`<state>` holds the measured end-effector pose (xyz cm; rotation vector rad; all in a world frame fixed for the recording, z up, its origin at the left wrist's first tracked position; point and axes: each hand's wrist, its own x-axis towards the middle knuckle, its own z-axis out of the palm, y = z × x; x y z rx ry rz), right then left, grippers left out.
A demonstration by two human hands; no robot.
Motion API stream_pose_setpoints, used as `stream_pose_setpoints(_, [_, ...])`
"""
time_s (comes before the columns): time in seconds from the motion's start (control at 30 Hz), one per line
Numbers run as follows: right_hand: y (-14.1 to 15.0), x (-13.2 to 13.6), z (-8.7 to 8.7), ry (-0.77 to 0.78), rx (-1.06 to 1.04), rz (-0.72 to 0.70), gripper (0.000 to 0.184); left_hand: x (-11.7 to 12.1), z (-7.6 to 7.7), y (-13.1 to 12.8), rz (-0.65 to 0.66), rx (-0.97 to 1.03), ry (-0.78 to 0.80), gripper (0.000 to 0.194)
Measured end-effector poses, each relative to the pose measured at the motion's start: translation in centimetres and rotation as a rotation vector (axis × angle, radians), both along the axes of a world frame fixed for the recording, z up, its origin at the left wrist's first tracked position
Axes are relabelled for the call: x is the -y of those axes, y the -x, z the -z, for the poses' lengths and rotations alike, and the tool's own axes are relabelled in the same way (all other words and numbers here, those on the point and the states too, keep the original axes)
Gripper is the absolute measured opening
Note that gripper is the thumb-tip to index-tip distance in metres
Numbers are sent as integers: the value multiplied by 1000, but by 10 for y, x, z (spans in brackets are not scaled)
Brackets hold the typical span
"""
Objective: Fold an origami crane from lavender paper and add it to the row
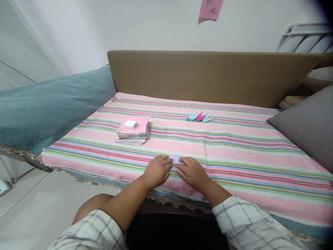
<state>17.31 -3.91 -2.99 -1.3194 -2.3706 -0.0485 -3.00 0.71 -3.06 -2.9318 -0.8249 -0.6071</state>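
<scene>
Both my hands rest on the striped cloth (234,146) near its front edge, fingertips pressing a small lilac paper (176,158) between them. My left hand (156,170) has its fingers curled down on the paper's left side. My right hand (193,172) presses on the paper's right side with bent fingers. Most of the paper is hidden under my fingers. A stack of coloured paper sheets (133,133) lies to the far left, with a white charger block (130,124) on top. Folded paper figures (199,117), teal and pink, lie farther back.
A brown padded backrest (208,76) runs behind the cloth. A teal cushion (52,104) lies at the left, a grey pillow (309,125) at the right. A pink note (210,8) hangs on the wall. Pale floor (39,205) shows at lower left.
</scene>
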Motion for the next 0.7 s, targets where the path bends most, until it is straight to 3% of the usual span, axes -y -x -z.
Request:
stream_pose_setpoints(0.4, [-2,-1,3,15,-43,-13,26,4,-8,4,-140,146,-46,20])
stream_pose_setpoints(0.7, [-2,-2,5,-10,-85,-11,24,6,-9,2,-159,96,-45,19])
